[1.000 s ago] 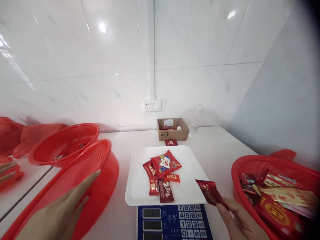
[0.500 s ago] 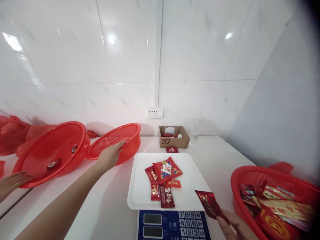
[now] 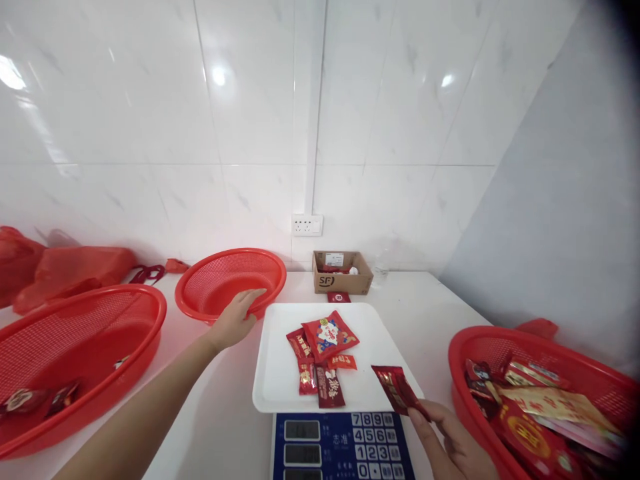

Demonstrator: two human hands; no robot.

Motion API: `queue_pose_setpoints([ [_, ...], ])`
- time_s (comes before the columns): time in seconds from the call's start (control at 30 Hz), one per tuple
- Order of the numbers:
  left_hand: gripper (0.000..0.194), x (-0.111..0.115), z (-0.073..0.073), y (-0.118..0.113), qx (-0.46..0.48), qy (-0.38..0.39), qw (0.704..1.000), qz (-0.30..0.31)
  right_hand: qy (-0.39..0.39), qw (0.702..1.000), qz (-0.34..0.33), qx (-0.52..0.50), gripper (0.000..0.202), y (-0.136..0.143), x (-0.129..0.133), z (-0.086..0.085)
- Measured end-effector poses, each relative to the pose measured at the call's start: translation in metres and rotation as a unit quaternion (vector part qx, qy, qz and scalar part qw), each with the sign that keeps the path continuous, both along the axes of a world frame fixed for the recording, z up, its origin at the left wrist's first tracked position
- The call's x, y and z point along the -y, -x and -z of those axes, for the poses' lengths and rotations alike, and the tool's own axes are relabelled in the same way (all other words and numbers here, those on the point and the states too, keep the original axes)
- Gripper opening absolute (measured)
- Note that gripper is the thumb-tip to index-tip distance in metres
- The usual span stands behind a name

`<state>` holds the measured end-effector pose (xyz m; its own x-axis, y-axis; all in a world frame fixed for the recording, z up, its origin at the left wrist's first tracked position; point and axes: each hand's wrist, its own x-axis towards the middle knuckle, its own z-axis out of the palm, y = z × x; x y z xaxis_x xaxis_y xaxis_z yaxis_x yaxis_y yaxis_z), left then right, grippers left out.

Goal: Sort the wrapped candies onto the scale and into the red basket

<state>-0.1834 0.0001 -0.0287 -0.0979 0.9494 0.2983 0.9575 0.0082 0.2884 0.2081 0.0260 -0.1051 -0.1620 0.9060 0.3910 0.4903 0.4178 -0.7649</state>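
My left hand [image 3: 236, 321] lies at the near right rim of an empty red plastic basket [image 3: 193, 308], fingers stretched out and thumb apart. Between the thumb and fingers of my right hand [image 3: 445, 433] is a dark red snack packet [image 3: 395, 387], held just off the right edge of the white scale tray [image 3: 273, 373]. Several red snack packets are bunched on that tray, with a larger red packet [image 3: 330, 335] on top. Below the tray is the blue keypad panel of the scale [image 3: 343, 443], its digits too faint to read.
On the right stands a red basket [image 3: 463, 360] full of mixed packets. Another red basket [image 3: 150, 333] with a few packets is at the left. Behind the tray sits a small cardboard box [image 3: 345, 283]. Red bags [image 3: 80, 267] lie along the wall.
The left basket has come down flat and nearer, and another person's hand on it has left view. The middle basket sits level instead of tilted; my left hand's grip has loosened. The packet moved nearer the tray.
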Motion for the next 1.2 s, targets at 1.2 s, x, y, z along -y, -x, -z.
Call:
queue_pose_setpoints([
  [1.2,0.03,-0.025,-0.033,-0.028,-0.033,0.004,0.996,0.079,0.048,0.997,-0.025,-0.054,0.031,0.02,0.007,-0.017],
])
